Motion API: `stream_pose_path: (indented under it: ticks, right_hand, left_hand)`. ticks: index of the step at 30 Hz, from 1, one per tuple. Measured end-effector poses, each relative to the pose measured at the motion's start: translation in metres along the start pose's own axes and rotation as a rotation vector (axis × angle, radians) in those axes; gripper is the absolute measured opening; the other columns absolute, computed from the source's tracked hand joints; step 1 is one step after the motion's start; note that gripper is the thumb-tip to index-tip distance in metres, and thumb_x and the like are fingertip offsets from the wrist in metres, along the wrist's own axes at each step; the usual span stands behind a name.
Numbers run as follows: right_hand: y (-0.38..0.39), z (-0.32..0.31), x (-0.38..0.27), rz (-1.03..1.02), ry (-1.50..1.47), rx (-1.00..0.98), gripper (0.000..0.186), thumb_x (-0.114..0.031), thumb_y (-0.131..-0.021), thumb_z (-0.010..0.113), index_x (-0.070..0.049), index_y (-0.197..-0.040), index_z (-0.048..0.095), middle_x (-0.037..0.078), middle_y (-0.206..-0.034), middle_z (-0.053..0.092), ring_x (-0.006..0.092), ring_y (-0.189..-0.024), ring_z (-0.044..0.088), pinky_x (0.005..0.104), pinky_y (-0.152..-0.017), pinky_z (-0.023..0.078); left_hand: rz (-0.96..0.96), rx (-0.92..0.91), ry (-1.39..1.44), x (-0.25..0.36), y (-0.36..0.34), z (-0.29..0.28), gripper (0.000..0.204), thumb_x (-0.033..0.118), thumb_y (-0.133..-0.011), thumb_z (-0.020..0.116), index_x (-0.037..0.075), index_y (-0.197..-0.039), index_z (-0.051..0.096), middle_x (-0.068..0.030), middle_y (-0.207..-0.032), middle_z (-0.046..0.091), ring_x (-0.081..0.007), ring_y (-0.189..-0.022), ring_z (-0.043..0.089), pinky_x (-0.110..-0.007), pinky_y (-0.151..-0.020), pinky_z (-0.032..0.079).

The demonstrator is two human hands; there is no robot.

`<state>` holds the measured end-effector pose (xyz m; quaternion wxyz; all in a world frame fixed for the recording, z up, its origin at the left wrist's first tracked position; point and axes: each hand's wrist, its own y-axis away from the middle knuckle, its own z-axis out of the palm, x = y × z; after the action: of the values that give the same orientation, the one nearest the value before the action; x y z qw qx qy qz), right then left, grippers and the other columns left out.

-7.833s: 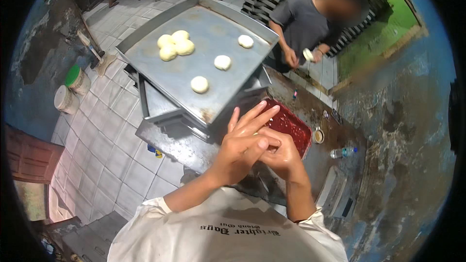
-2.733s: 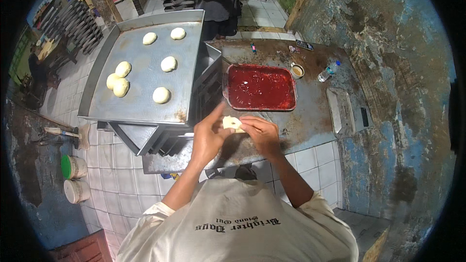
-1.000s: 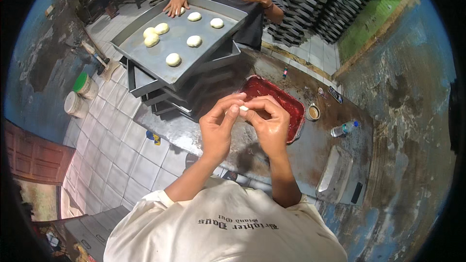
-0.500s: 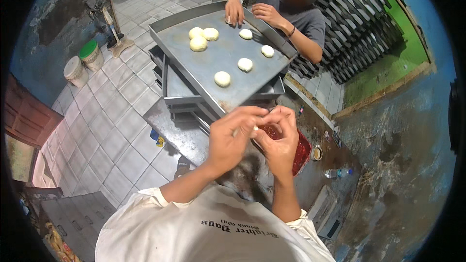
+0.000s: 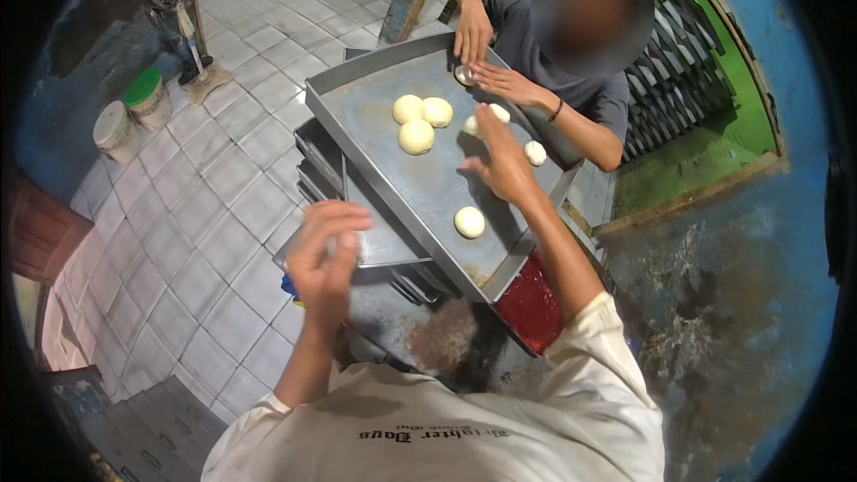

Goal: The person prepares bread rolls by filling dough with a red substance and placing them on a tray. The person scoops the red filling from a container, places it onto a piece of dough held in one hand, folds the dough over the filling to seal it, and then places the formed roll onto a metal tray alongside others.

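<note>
My right hand [image 5: 503, 165] reaches over a large metal baking tray [image 5: 357, 165], fingers extended and thumb apart, beside pale dough balls [image 5: 416, 137]; its fingertips partly hide one, so contact is unclear. A single ball [image 5: 469, 222] lies near the tray's closer end. My left hand [image 5: 328, 245] hovers left of the tray's side, empty, fingers loosely spread and slightly blurred. At the tray's far right, a co-worker's two hands [image 5: 473, 22] are over a small dough piece [image 5: 463, 77], fingers on or just above it.
More metal trays [image 5: 384, 228] are stacked underneath on a worn metal table [image 5: 446, 335]. A red-filled pan [image 5: 527, 308] is partly covered by the tray and my arm. Two white buckets [image 5: 116, 132] and a broom [image 5: 198, 80] stand left on tiled floor. The co-worker [image 5: 594, 103] leans over the tray.
My hands, earlier pinched together around dough, have separated: the right moved up over the tray, the left moved leftward. The co-worker's hands stay at the far end, now closer together.
</note>
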<state>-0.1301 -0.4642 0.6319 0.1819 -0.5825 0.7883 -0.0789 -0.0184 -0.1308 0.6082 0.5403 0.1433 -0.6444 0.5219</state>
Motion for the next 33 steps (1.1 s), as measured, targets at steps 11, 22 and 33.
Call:
stream_pose_path:
  ticks: [11, 22, 33]
  right_hand:
    - [-0.045, 0.098, 0.068, 0.175, -0.018, 0.060, 0.054, -0.038, -0.111, 0.040, -0.005, -0.154, 0.046, 0.024, -0.155, 0.049, 0.0409, -0.149, 0.041, 0.0478, -0.123, 0.029]
    - [-0.054, 0.042, -0.072, -0.164, 0.160, -0.080, 0.024, -0.018, -0.088, 0.076, -0.010, -0.108, 0.068, 0.007, -0.107, 0.070, 0.0266, -0.116, 0.061, 0.0520, -0.107, 0.034]
    - [0.084, -0.100, -0.112, 0.463, -1.111, 0.157, 0.035, -0.034, -0.109, 0.057, -0.002, -0.120, 0.062, 0.002, -0.107, 0.066, 0.0089, -0.101, 0.058, 0.0277, -0.095, 0.045]
  left_hand:
    - [-0.146, 0.338, 0.152, -0.040, -0.021, -0.080, 0.019, 0.009, -0.098, 0.056, -0.003, -0.088, 0.066, -0.0114, -0.097, 0.064, -0.0194, -0.098, 0.057, -0.033, -0.094, 0.042]
    - [-0.163, 0.336, 0.259, -0.035, -0.037, -0.063, 0.020, 0.010, -0.098, 0.058, -0.004, -0.087, 0.067, -0.0109, -0.094, 0.064, -0.0177, -0.094, 0.057, -0.031, -0.089, 0.042]
    - [-0.091, -0.421, 0.117, 0.027, -0.059, 0.105, 0.020, 0.017, -0.093, 0.076, -0.001, -0.104, 0.076, -0.0102, -0.104, 0.069, -0.0187, -0.099, 0.065, -0.032, -0.086, 0.049]
